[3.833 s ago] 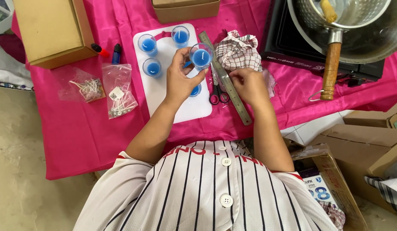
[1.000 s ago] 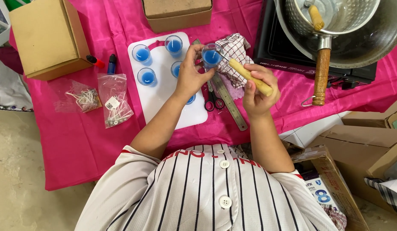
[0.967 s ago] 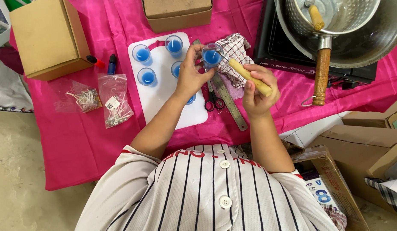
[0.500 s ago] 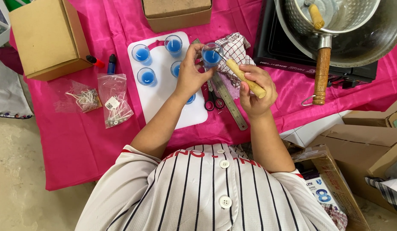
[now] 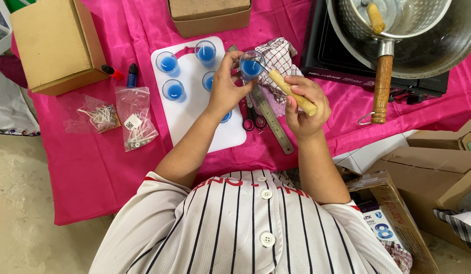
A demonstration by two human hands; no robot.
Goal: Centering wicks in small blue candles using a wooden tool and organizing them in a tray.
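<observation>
Currently left hand (image 5: pixel 226 86): fingers closed around a small clear cup of blue wax (image 5: pixel 251 66), raised above the white board (image 5: pixel 195 109) on the pink-covered table (image 5: pixel 73 167). Right hand (image 5: pixel 305 109): fingers gripped on a wooden-handled tool (image 5: pixel 291 91), metal tip at the cup's rim. Four similar cups sit on the board; scissors (image 5: pixel 253 117) and ruler (image 5: pixel 272 122) lie beside it.

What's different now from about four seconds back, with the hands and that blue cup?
The left hand lifted the small blue-filled cup off the white board. The right hand took up a wooden-handled tool, its tip now at the cup. The other cups, ruler and scissors stayed put.
</observation>
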